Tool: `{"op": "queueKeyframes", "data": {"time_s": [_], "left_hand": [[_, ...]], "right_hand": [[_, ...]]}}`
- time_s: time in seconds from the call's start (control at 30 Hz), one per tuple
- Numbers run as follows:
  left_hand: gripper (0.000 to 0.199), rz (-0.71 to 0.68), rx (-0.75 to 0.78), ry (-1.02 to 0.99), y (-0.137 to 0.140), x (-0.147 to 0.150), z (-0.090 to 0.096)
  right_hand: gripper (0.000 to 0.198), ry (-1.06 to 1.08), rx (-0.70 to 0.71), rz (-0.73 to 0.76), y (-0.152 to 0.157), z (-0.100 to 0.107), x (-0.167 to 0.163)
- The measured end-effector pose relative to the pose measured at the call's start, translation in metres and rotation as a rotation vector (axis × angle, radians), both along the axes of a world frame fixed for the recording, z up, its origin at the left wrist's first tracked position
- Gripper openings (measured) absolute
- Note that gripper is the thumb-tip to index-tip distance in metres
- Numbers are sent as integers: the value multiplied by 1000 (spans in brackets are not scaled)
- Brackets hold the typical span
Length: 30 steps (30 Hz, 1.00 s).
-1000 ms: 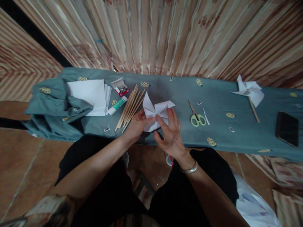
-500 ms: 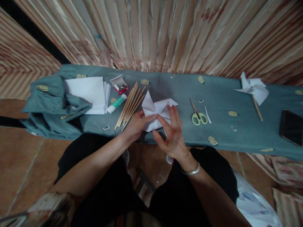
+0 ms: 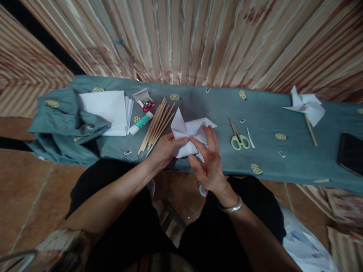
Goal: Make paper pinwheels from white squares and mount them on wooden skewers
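A white paper pinwheel [image 3: 183, 128], its corners folded to the middle, is held over the near edge of the cloth-covered table. My left hand [image 3: 164, 149] grips it from the left, thumb pressed near the centre and the other fingers beneath. On the right side, my right hand [image 3: 208, 160] has its index fingertip at the centre beside my left thumb. Its thumb touches the lower flap, and its other fingers rest by the right-hand blade. What lies under the paper is hidden.
Left of the pinwheel lie wooden sticks [image 3: 155, 128], a glue stick [image 3: 141, 123], an opened box of metal pins [image 3: 145, 102] and stacked white paper [image 3: 106, 109]. To the right are green-handled scissors [image 3: 239, 140], a paper strip [image 3: 250, 136], a pinwheel on a stick [image 3: 309, 105] and a phone [image 3: 350, 153].
My right thumb has moved up against the lower flap, which now sits closer to the centre. My left hand keeps its hold. The view has shifted slightly.
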<state>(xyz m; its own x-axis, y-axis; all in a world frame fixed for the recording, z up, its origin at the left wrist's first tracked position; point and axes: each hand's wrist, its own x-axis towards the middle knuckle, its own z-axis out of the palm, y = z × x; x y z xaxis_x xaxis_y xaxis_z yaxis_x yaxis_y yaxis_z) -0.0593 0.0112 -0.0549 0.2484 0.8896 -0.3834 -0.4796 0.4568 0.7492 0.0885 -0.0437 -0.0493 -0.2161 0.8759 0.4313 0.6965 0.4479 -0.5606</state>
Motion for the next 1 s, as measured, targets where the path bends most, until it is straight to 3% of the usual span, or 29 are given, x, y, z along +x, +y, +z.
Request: {"op": "queueKeyframes", "data": {"time_s": [0.4, 0.53, 0.63, 0.7, 0.83, 1.0], "left_hand": [[30, 37, 18, 48, 3, 0, 1], [28, 90, 34, 37, 9, -2, 2], [31, 116, 44, 24, 13, -3, 5], [33, 107, 38, 19, 14, -3, 7], [36, 59, 50, 31, 11, 0, 9], [37, 47, 102, 54, 7, 4, 9]], "right_hand": [[46, 26, 44, -3, 2, 5, 4], [55, 125, -3, -109, 5, 16, 12], [63, 338, -149, -263, 13, 17, 20], [62, 583, -339, -314, 22, 15, 25], [53, 975, -719, -181, 38, 16, 27], [53, 1132, -807, -152, 46, 20, 16]]}}
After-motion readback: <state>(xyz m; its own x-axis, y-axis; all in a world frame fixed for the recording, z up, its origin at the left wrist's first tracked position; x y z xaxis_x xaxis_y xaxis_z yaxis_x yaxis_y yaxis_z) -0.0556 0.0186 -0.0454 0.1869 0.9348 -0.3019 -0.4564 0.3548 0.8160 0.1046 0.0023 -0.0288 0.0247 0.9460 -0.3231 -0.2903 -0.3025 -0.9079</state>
